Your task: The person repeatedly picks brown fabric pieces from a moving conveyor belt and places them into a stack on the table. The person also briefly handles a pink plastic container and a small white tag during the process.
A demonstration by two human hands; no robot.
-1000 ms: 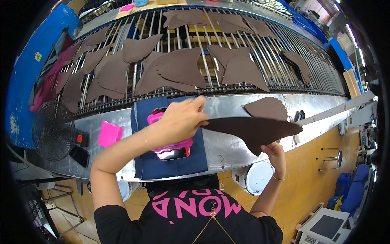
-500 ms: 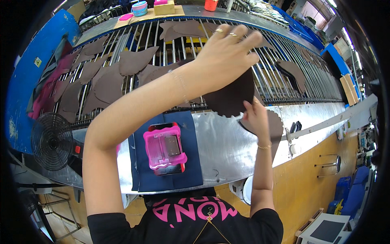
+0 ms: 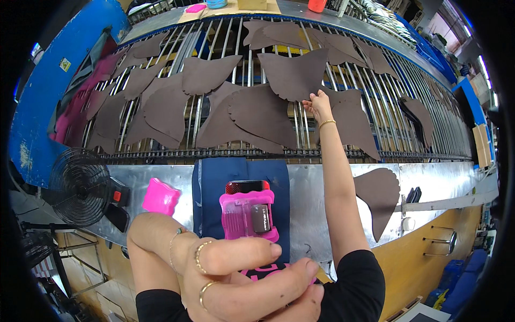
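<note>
My right hand (image 3: pixel 319 105) reaches over the metal bars, its fingers closed on the lower right edge of a dark brown sheet piece (image 3: pixel 295 72). One edge of that piece is curved and notched, and it spreads flat across the bars. Close to the camera, my left hand (image 3: pixel 241 276) looms large, its fingers bent loosely and apart, with nothing seen in them. Another scalloped brown piece (image 3: pixel 380 196) lies on the metal table to the right of my right forearm.
Several similar brown pieces (image 3: pixel 166 110) overlap on the barred conveyor (image 3: pixel 440 126). On the metal table (image 3: pixel 311 198) are a pink tray (image 3: pixel 232 220) holding a small jar (image 3: pixel 261 219), a pink lid-like piece (image 3: pixel 161 196), and a dark blue cloth (image 3: pixel 214 174). A black fan (image 3: pixel 80 188) stands left.
My left hand has drawn back from above the bars toward the camera. My right hand has moved forward over the bars, and the brown piece now lies flat there.
</note>
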